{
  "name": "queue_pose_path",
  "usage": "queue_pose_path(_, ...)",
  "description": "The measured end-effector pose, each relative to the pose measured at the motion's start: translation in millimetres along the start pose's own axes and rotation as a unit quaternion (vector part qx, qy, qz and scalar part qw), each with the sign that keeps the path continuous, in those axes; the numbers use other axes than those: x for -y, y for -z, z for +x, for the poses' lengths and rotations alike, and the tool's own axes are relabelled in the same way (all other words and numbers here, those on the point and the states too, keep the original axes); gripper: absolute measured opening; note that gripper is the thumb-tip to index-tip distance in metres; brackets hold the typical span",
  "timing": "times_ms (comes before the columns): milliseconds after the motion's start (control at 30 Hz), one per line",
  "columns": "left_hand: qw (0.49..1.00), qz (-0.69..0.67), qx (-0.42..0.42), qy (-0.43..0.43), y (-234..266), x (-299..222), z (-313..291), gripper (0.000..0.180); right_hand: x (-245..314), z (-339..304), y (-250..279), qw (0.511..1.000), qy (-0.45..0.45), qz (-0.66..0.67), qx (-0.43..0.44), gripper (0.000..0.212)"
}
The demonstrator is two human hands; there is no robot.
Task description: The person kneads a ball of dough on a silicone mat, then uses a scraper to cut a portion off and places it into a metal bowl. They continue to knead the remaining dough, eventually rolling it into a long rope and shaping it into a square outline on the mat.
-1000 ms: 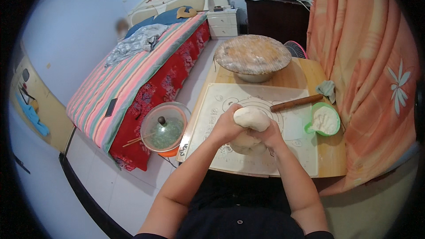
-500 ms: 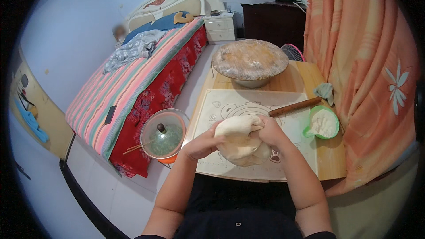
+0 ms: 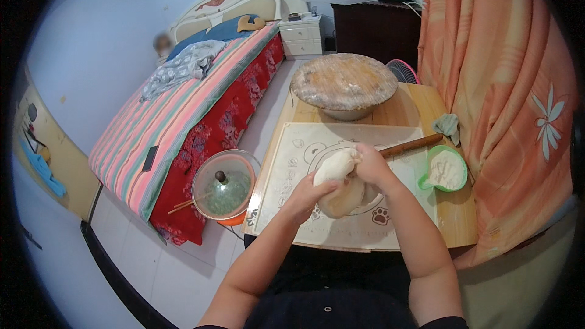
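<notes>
A soft, pale piece of dough (image 3: 337,168) is held between my two hands over a printed mat (image 3: 284,158), its lower part hanging down loosely. My left hand (image 3: 309,195) wraps round its left side, thumb across the front. At the upper right, my right hand (image 3: 370,166) pinches the gathered edge with its fingers pressed together. A wooden rolling pin (image 3: 412,144) lies on the mat, its left end hidden behind my right hand. To the right stands a green bowl of flour (image 3: 446,169).
At the table's far side sits a large bowl under a round woven cover (image 3: 344,81). A grey-green cloth (image 3: 446,127) lies by the right edge. Left of the table, a glass-lidded pot (image 3: 223,186) has chopsticks (image 3: 181,207) beside it. Beyond is a bed (image 3: 177,122); a curtain (image 3: 487,85) hangs right.
The dough has been folded into a narrower bundle and shifted slightly right. My left hand has moved right with it, and my right hand has risen a little, still pinching the edge.
</notes>
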State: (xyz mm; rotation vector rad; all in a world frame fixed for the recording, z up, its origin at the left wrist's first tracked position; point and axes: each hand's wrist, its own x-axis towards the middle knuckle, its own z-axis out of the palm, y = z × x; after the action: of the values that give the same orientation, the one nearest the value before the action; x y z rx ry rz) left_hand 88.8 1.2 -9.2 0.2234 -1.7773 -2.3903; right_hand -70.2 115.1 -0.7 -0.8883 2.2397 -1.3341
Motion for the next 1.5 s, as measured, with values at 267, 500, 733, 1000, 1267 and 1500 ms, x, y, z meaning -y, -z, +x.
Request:
queue_pose_path(267,0.935,-0.349,-0.062,-0.01,1,-13,-1,0.048,-17,-18,7,0.98,0.05,0.137,0.138,0.059)
queue_pose_path(500,0.917,-0.394,-0.032,0.062,-24,-5,18,0.062,-24,-38,82,0.97,0.071,0.025,0.229,0.092)
queue_pose_path(733,0.908,-0.417,-0.03,0.03,-22,-13,25,0.056,-85,-50,194,0.993,-0.084,0.057,-0.063,0.026)
queue_pose_path(1000,0.903,-0.421,-0.079,0.034,-8,-6,28,0.056,-142,-50,178,0.913,0.013,-0.404,-0.056,0.032)
queue_pose_path(1267,0.895,-0.433,-0.097,0.035,-7,-6,39,0.058,-87,-20,145,0.995,-0.008,-0.014,-0.102,0.021)
queue_pose_path(1500,0.941,-0.336,-0.039,0.02,-4,-6,76,0.048,-10,-4,9,0.958,0.057,0.253,0.119,0.045)
